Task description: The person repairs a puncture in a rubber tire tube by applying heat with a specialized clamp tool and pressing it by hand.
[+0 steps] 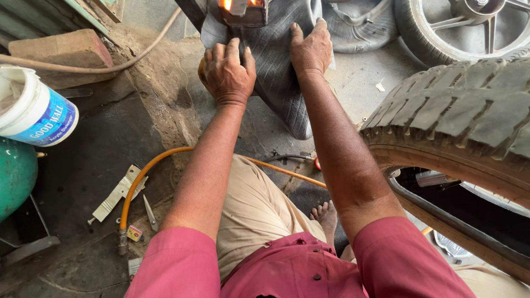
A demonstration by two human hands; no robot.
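A black rubber inner tube (279, 72) lies flattened on the concrete floor and runs up under a metal press with a glowing orange heater (243, 10) at the top edge. My left hand (228, 70) presses down on the tube's left side, fingers curled over its edge. My right hand (311, 48) lies flat on the tube's right side, fingers pointing toward the press. Both arms reach out from pink sleeves, over my knee in beige trousers.
A large treaded tyre (458, 116) stands close on the right, with a spoked wheel (469, 25) behind it. An orange hose (144, 174) curves across the floor. A white plastic bucket (33, 107), a green tank (14, 174), a brick (61, 48) and scissors (149, 212) sit left.
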